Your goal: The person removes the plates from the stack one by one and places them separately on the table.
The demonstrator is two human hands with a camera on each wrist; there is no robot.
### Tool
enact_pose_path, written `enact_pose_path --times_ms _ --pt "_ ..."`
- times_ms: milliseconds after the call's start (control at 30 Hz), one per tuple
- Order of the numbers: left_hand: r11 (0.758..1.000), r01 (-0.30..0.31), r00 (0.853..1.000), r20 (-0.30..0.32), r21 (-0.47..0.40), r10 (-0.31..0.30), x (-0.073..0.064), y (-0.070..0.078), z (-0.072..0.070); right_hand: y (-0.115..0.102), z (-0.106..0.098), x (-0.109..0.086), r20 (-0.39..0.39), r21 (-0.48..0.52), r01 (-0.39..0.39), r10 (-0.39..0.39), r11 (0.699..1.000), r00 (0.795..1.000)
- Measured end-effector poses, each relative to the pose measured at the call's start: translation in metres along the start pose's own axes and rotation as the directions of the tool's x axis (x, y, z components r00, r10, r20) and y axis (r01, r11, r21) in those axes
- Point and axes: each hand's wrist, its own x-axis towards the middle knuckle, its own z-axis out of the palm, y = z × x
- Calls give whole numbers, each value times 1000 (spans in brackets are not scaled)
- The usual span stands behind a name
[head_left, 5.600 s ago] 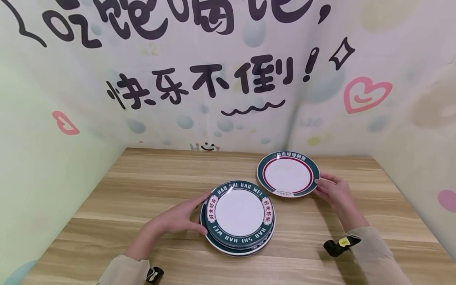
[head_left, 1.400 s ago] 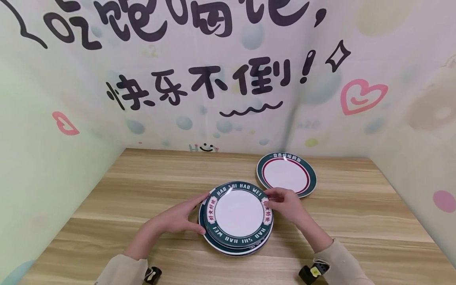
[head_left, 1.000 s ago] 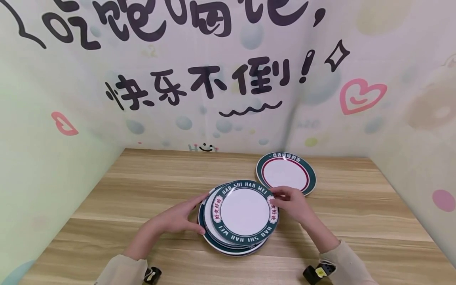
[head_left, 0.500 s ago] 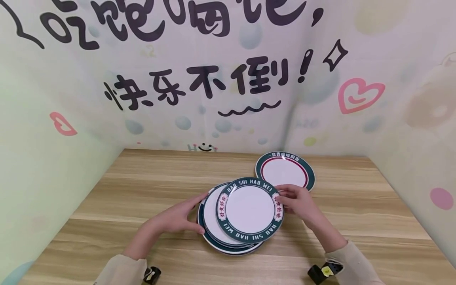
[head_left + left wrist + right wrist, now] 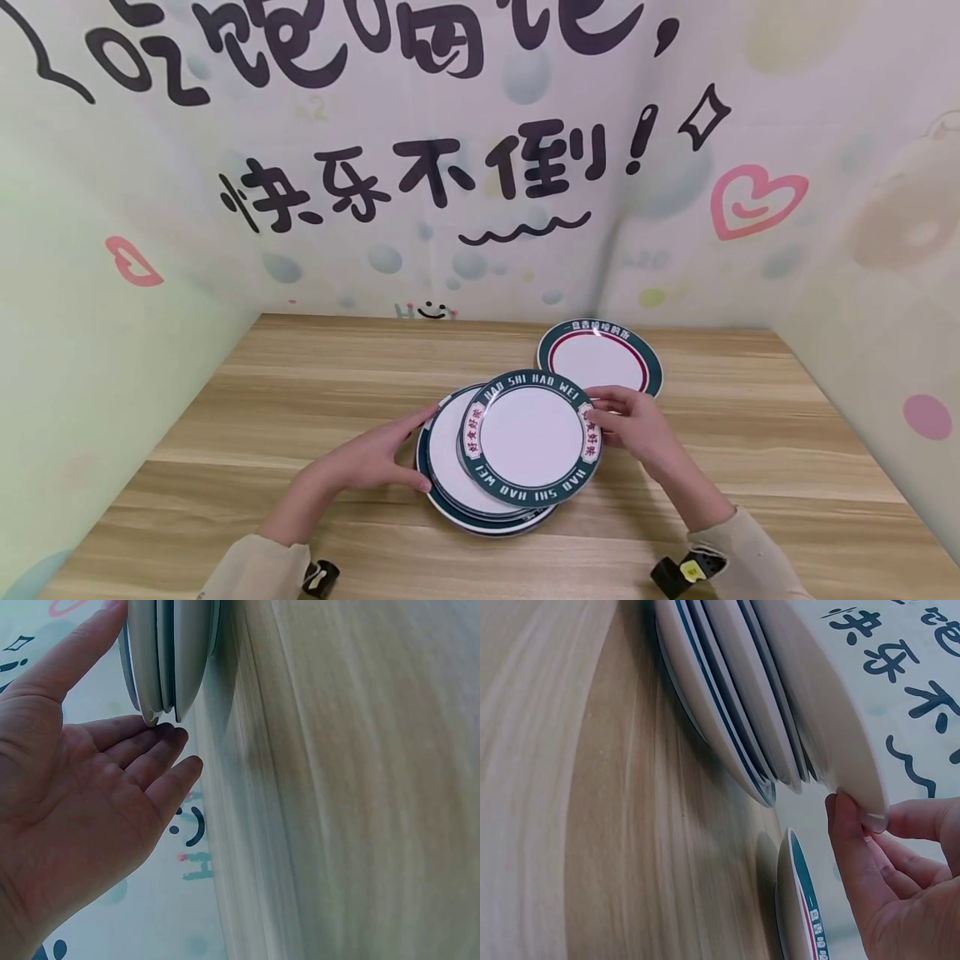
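Observation:
My right hand pinches the right rim of a green-rimmed white plate between thumb and fingers. That plate is tilted up and shifted right over a stack of plates, overlapping it in the head view. From the right wrist view, a gap shows between the lifted plate's underside and the stack on the right. Around the stack's left edge, my left hand has thumb and fingers spread. The left wrist view shows its fingers fairly straight, with tips right at the rims of the stacked plates.
Behind and to the right lies a single plate with a green rim and a red ring, partly covered by my right hand. The wooden table meets a printed wall at the back and sides.
My right hand went from the back plate to the stack's top plate, then drew that plate rightward, uncovering a white plate beneath. My left hand stays at the stack's left edge.

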Motion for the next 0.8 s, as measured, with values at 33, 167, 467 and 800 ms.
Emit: enact_pose_path --times_ms 33,167,467,800 --pt "1000 -1 1000 0 0 1 0 0 0 0 0 0 -1 4 0 0 1000 1000" --pt "1000 -9 1000 2 3 9 0 0 0 1 -2 -1 -7 7 -4 4 1000 1000" --pt "1000 -15 1000 1 3 15 1 1 0 0 -6 -3 -10 -5 0 0 1000 1000" --pt "1000 -11 1000 -1 16 11 0 2 -1 0 -9 -3 -20 -9 -14 14 1000 1000"
